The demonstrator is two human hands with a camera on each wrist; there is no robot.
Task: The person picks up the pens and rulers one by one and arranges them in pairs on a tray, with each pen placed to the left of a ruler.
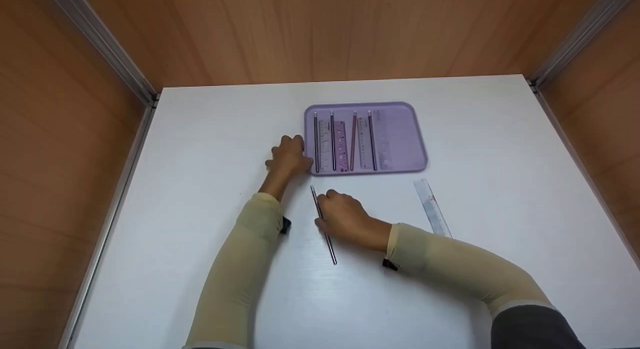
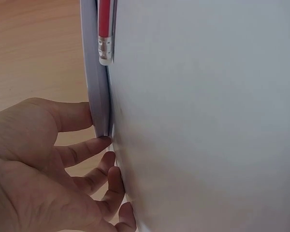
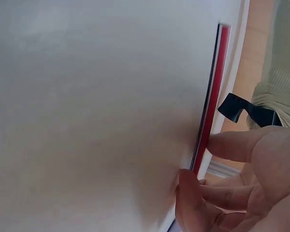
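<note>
A dark red pencil (image 1: 330,246) lies on the white table (image 1: 200,139) in front of a purple tray (image 1: 405,139). My right hand (image 1: 345,216) pinches this pencil (image 3: 215,87) near its middle, between the thumb (image 3: 191,198) and a finger. My left hand (image 1: 289,156) rests at the tray's near left corner, its loosely bent fingers (image 2: 82,152) touching the tray rim (image 2: 99,96). Several pencils and rulers lie side by side in the tray. One red pencil's eraser end (image 2: 105,46) shows in the left wrist view.
A clear ruler (image 1: 432,209) lies on the table to the right of my right hand. Wooden walls with metal corner posts (image 1: 100,44) close in the table at the back and sides. Beige sleeves cover both forearms.
</note>
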